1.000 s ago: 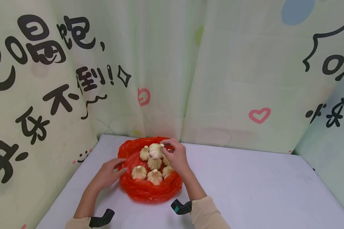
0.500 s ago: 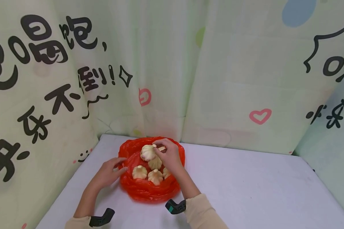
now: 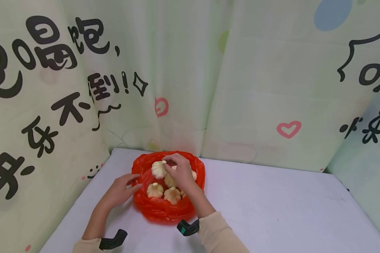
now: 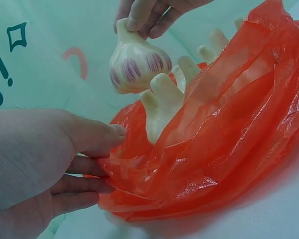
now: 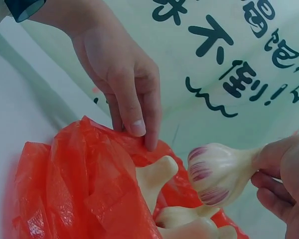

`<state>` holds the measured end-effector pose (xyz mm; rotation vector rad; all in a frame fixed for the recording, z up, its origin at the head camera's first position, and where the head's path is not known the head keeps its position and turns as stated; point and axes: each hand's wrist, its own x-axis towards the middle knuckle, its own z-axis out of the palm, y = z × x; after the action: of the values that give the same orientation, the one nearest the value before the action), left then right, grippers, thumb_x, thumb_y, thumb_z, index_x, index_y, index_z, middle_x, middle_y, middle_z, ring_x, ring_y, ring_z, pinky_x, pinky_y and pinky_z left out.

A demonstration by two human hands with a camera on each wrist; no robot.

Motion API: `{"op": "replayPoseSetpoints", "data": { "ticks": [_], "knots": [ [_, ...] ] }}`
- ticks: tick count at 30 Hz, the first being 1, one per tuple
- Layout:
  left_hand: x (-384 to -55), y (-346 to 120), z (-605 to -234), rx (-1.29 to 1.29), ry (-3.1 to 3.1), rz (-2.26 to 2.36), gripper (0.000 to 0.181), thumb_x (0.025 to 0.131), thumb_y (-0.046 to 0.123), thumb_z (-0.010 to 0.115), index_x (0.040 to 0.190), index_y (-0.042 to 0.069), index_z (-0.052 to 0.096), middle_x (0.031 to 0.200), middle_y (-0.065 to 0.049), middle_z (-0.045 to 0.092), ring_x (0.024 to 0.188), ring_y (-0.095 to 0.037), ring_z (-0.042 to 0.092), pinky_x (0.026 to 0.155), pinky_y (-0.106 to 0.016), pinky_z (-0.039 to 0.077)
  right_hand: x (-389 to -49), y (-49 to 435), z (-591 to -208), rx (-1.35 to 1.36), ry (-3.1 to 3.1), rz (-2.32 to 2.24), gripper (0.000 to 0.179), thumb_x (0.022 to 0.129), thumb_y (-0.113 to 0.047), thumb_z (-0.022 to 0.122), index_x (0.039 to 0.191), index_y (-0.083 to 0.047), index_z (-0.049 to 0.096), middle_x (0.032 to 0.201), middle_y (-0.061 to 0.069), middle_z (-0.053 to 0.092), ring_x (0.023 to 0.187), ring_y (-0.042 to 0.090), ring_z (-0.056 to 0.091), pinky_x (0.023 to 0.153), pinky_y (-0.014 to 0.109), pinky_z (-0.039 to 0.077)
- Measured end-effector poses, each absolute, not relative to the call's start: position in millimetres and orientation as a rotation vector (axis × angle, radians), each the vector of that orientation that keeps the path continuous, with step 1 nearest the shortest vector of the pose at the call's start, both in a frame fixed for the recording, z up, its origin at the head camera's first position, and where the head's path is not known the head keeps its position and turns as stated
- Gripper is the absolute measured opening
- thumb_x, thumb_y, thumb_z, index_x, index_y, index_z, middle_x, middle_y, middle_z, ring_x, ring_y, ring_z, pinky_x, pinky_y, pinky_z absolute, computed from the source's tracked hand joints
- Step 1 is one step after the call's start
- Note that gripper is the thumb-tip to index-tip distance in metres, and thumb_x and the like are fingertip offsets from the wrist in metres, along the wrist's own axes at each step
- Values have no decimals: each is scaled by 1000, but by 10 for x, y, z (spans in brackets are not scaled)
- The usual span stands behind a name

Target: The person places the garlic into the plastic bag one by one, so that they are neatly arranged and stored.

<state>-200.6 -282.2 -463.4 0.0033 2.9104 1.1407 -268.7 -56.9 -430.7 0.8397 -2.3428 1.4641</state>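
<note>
An opened red plastic bag holds several garlic bulbs, among them one at the front and one at the left. By its stem, my right hand pinches a garlic bulb with purple streaks, held up over the bag's back left part. In the left wrist view this bulb hangs above the stems of the others. At the bag's left side, my left hand holds the rim, thumb on the inner side and fingers outside. My right hand and forearm hide some bulbs.
The bag stands on a white-covered table, near its back left corner. A pale green curtain with black lettering and pink hearts surrounds the table at the back and sides. Each wrist wears a black camera mount.
My right hand has carried the garlic bulb to the left and slightly down over the bag, from above its middle. My left hand has stayed at the rim.
</note>
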Motion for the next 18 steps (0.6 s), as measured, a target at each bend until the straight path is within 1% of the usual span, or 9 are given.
{"op": "replayPoseSetpoints", "data": {
  "ticks": [5,8,14,18],
  "knots": [
    [-2004,-2834,-4630,-6,2901,1142,53,91,26,65,138,7,51,138,-20,52,122,-38,53,86,-45,58,-2677,-641,-4314,784,-2437,1451,16,90,-13,68,106,-14,71,103,2,69,93,20,64,84,32,59],
    [-2004,-2840,-4629,2,2907,1137,53,92,26,64,139,5,51,138,-20,52,122,-38,53,86,-45,58,-2680,-678,-4330,784,-2463,1437,18,90,-14,68,107,-15,72,105,1,70,94,19,64,84,32,59],
    [-2008,-2842,-4633,19,2923,1123,52,92,25,64,138,6,51,137,-21,54,120,-38,54,87,-46,57,-2710,-740,-4375,810,-2458,1409,16,91,-13,67,105,-13,72,105,1,70,97,16,64,92,35,56],
    [-2010,-2841,-4640,25,2923,1123,52,92,26,64,138,6,52,137,-21,53,121,-38,54,87,-46,57,-2719,-781,-4395,831,-2454,1383,15,91,-13,67,105,-11,72,104,3,70,95,17,64,90,32,57]
  ]
}}
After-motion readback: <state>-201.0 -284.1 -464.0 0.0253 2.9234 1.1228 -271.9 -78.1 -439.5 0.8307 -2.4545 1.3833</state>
